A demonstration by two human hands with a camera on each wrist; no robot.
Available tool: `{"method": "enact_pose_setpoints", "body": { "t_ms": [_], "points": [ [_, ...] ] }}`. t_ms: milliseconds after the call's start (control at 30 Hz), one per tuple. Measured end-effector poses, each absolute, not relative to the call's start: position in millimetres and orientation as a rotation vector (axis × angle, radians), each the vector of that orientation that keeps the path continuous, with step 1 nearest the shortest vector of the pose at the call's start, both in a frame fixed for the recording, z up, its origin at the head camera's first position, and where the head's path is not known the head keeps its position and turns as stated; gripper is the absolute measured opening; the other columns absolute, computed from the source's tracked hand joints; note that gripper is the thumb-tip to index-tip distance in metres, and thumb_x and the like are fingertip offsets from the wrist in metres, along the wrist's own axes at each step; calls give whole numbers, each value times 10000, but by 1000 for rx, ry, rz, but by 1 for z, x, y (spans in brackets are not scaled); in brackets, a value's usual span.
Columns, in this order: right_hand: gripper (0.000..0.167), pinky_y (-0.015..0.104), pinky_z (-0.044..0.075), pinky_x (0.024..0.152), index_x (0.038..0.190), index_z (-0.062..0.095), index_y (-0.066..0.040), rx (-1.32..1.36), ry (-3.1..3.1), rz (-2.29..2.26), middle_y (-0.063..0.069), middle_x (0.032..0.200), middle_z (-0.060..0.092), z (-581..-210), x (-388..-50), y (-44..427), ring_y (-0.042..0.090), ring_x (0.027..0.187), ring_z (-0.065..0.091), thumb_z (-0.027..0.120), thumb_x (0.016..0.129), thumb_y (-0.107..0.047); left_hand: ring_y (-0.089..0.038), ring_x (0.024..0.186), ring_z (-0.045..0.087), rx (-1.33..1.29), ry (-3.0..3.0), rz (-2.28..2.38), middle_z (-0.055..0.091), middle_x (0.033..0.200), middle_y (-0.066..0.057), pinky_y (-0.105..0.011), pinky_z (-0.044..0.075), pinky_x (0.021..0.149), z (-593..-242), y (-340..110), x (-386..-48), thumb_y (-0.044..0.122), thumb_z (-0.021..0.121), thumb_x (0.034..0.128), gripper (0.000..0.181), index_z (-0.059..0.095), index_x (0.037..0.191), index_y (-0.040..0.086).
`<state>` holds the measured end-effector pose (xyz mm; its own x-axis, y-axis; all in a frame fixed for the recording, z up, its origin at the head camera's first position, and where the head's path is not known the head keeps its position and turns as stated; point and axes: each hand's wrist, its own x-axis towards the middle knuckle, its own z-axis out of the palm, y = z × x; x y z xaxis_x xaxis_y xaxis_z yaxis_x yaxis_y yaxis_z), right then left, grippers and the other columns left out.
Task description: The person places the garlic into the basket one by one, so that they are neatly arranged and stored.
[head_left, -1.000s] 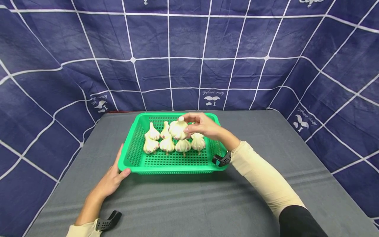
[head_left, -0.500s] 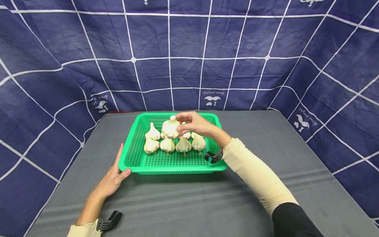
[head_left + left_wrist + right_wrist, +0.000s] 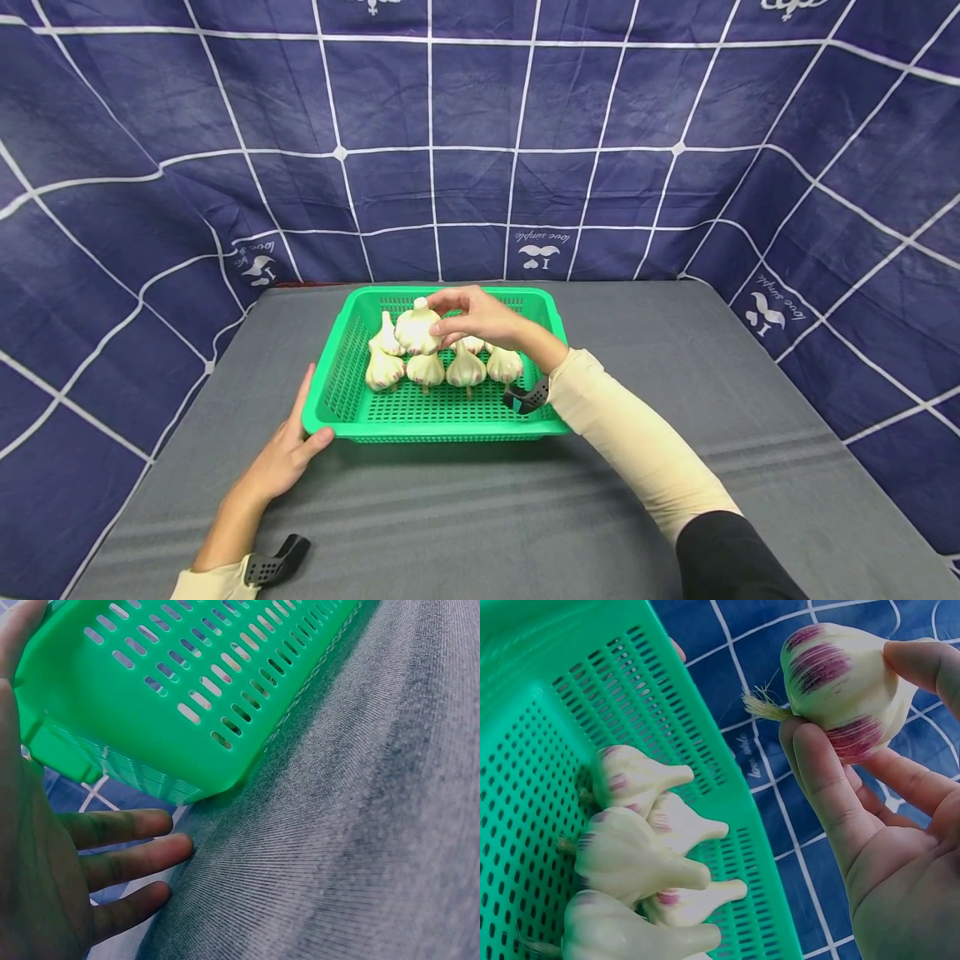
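My right hand (image 3: 480, 318) pinches a white garlic bulb (image 3: 416, 328) between thumb and fingers, above the green plastic basket (image 3: 435, 431). In the right wrist view that bulb (image 3: 847, 694) shows purple streaks and a tuft of roots. Several other garlic bulbs (image 3: 466, 368) lie in rows inside the basket, the back ones partly hidden by the hand and the held bulb. At the basket's front left corner is my left hand (image 3: 277, 461), its thumb against the rim. Its lower fingers (image 3: 135, 862) stretch out loosely beneath the basket's side in the left wrist view.
The basket stands on a grey cloth-covered table (image 3: 480, 517). A blue curtain (image 3: 480, 125) with white grid lines hangs behind and along both sides. Inside the basket, its slotted floor (image 3: 442, 407) is bare along the front.
My right hand has carried the held garlic bulb leftward over the basket, from above the middle to above the left-hand bulbs. The left hand and the basket have stayed put.
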<state>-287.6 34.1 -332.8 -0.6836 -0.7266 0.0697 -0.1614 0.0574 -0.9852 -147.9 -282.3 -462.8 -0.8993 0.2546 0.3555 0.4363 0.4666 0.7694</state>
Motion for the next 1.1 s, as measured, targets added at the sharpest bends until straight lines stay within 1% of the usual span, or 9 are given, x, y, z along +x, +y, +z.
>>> {"method": "enact_pose_setpoints", "body": {
  "t_ms": [267,367,567,667,733,800,900,1000,1100],
  "points": [
    [429,406,563,770,1300,538,124,-897,1900,-1628,123,1018,615,-337,-287,21,189,752,664,643,891,53,87,1358,169,-590,-2534,-1403,127,1602,-260,-85,144,1030,-465,-283,-147,218,585,972,897,-56,1600,219],
    [421,411,566,751,1288,552,122,-909,1920,-1602,129,1027,636,-339,-287,16,198,733,671,655,887,45,89,1351,177,-580,-2548,-1397,138,1601,-256,-87,148,1025,-465,-283,-147,234,582,975,896,-60,1599,239],
    [405,396,554,666,1263,599,88,-952,2022,-1521,157,1119,658,-341,-289,6,151,862,641,696,880,1,97,1348,177,-588,-2539,-1388,129,1601,-261,-79,152,1025,-465,-284,-148,220,587,962,904,-53,1598,271],
    [390,392,535,653,1253,618,67,-952,2041,-1493,133,1120,664,-342,-290,0,142,840,625,706,883,-19,102,1345,180,-589,-2539,-1385,131,1601,-258,-75,154,1023,-465,-284,-149,219,588,962,905,-53,1597,277],
    [387,431,537,683,1253,618,64,-946,2030,-1481,124,1078,677,-343,-291,-3,193,785,636,706,887,-27,100,1346,181,-587,-2543,-1384,132,1604,-251,-76,155,1022,-465,-284,-149,221,588,963,905,-54,1597,277],
    [386,498,532,734,1255,615,61,-942,2018,-1470,119,1018,690,-345,-292,-7,293,755,646,706,892,-35,97,1346,184,-587,-2545,-1385,134,1605,-245,-78,156,1021,-465,-284,-149,223,589,963,904,-53,1599,259],
    [383,542,523,775,1249,612,61,-943,2012,-1450,115,942,703,-350,-293,-12,401,803,649,709,893,-42,93,1347,188,-589,-2543,-1385,136,1606,-243,-78,159,1022,-464,-284,-149,221,592,962,904,-47,1602,226],
    [375,498,542,764,1237,613,58,-934,2016,-1424,93,922,709,-355,-295,-17,410,817,654,714,894,-54,93,1346,190,-589,-2545,-1384,138,1606,-242,-80,160,1024,-463,-284,-148,226,593,965,901,-44,1602,217],
    [373,448,556,748,1232,611,54,-933,2015,-1380,86,915,712,-360,-296,-22,392,823,661,713,896,-72,94,1350,179,-586,-2547,-1384,126,1610,-236,-81,154,1024,-463,-284,-148,233,591,968,900,-50,1600,256]
  ]
}}
